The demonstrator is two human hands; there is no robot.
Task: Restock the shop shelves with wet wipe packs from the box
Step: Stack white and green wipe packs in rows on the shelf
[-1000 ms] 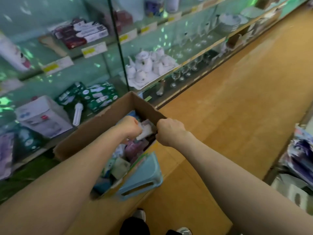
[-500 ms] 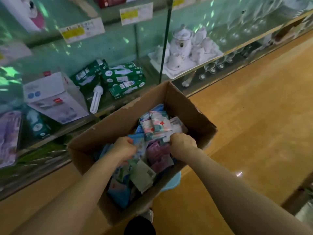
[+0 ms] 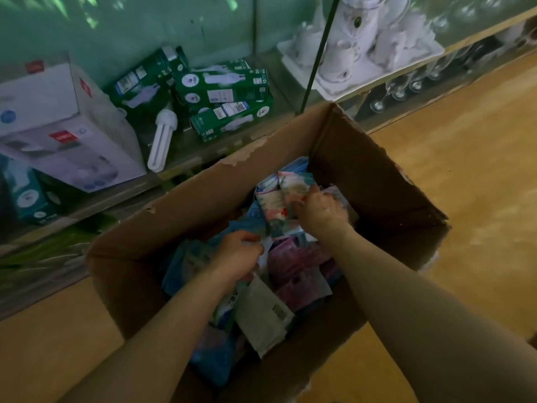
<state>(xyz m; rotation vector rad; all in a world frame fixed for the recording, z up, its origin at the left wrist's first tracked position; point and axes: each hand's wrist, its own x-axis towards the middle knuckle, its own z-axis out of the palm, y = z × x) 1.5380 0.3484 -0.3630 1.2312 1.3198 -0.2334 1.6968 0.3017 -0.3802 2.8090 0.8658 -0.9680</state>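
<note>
Head view, looking down into an open cardboard box [image 3: 203, 207] that stands on a wooden floor [image 3: 465, 199] just beside a glass-fronted shelf unit [image 3: 203, 30]. The box holds a loose heap of wet wipe packs [image 3: 299, 269], and every pack we see lies inside it. Purple packs sit at the centre and blue ones toward the left wall. A grey-green pack [image 3: 261, 318] bearing a barcode lies tilted near the front, and pale printed packs [image 3: 276, 199] stand upright at the far end.

We see both bare forearms reaching into the box. The right hand [image 3: 319, 209] rests on the upright printed packs, its fingers curled over their upper edge in a grip. The left hand [image 3: 236, 257] is sunk among the blue and purple packs with its fingers bent. Its fingertips are hidden, so we cannot tell what, if anything, it holds.

Behind the glass we note green cartons [image 3: 226, 91] stacked askew, with a bare white lamp bulb [image 3: 161, 141] lying beside them. A large white carton [image 3: 58, 126] sits at the left and a white tea set [image 3: 363, 48] on a tray at the right. Stemmed glasses [image 3: 398, 88] stand on the shelf below the tea set.
</note>
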